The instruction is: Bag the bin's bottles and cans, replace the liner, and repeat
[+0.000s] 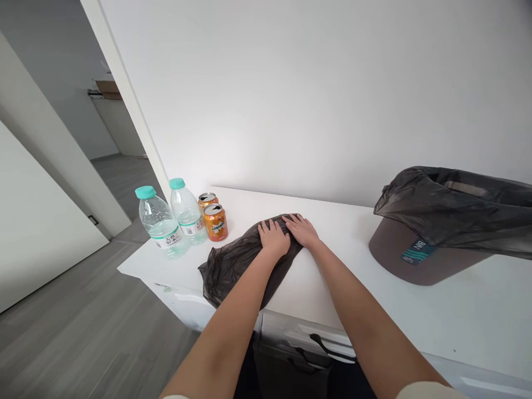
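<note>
A black plastic bag (233, 263) lies crumpled and flattened on the white cabinet top (307, 282), part of it hanging over the front edge. My left hand (274, 239) rests on the bag's upper part, fingers spread. Beside it, my right hand (302, 229) presses flat on the bag's far right corner with its fingers stretched out. To the left of the bag stand two open orange soda cans, the front can (216, 223) partly covering the rear can (206, 198). Two clear bottles with teal caps, a left bottle (160, 221) and a right bottle (187, 210), stand upright beside them, partly filled.
On the right stands a brown waste bin (386, 249) lined with a black bag (415, 199) folded over its rim. A white wall (291, 111) rises behind the cabinet. Drawers with black handles (332, 349) face me. At the left is a doorway with grey flooring (103, 310).
</note>
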The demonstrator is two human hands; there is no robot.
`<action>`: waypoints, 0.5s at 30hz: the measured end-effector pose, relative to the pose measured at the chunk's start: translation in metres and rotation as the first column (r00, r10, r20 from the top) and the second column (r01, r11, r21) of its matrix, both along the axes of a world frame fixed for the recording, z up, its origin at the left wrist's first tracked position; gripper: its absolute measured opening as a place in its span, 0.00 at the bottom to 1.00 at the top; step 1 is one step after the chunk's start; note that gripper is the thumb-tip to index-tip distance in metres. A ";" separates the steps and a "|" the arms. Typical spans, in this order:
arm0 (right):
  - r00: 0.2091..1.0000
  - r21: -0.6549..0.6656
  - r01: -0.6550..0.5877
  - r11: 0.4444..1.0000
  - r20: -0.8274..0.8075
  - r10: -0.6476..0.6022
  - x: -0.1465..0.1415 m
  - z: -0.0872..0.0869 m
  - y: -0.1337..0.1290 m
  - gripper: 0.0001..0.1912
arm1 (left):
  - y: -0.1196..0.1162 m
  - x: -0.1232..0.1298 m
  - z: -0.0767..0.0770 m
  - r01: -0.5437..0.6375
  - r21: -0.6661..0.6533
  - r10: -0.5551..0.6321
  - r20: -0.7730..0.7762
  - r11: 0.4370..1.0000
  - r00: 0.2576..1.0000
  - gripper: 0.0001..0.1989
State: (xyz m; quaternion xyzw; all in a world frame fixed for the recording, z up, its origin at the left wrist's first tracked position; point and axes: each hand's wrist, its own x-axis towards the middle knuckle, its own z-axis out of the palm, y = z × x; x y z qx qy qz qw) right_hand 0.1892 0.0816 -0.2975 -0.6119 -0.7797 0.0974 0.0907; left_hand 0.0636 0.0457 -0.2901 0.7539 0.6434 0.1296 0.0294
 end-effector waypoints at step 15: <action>0.988 0.028 0.026 0.999 -0.155 -0.022 0.003 -0.013 0.000 0.27 | -0.140 -0.168 -0.031 -0.221 0.136 0.226 -0.027 0.966 0.974 0.33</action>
